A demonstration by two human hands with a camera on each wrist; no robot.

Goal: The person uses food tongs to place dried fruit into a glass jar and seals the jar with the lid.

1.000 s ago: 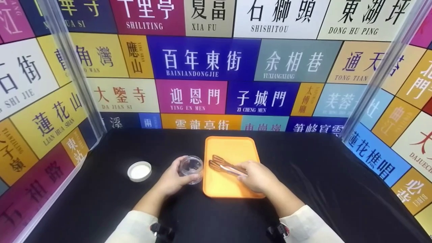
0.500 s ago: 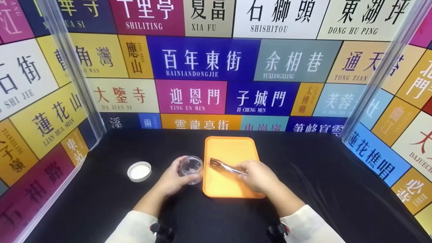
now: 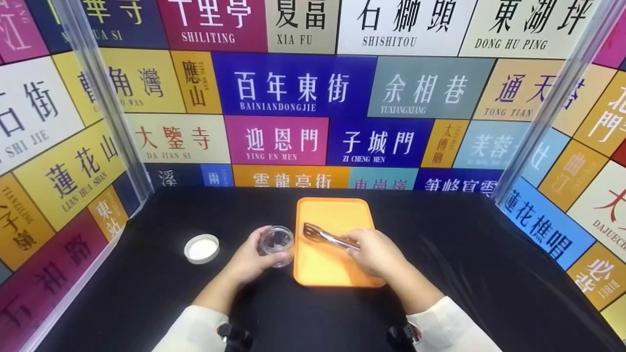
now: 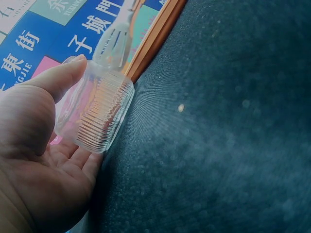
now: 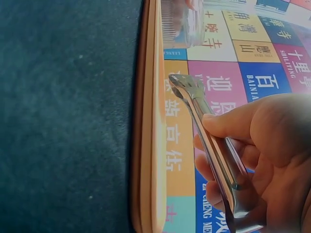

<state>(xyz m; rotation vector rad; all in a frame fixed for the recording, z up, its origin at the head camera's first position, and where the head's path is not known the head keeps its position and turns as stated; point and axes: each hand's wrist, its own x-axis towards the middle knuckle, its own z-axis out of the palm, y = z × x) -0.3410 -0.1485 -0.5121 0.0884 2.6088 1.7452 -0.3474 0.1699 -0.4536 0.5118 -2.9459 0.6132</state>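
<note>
My left hand holds a clear jar without its lid at the left edge of the orange tray. The thumb lies along the near side, and the left wrist view shows the jar's ribbed wall. In my right hand are metal tongs, held over the tray with their slotted tips pointing left towards the jar. Thumb and fingers grip the tongs' arms from both sides. The two tips are close together, and nothing shows between them.
A round white lid lies on the black cloth to the left of my left hand. Walls with coloured sign panels stand behind and at both sides of the table, with clear upright strips at the corners.
A second ago the tongs' tips were spread apart over the tray; they have since come together, and the tongs have tilted slightly. My left hand and the jar have stayed put.
</note>
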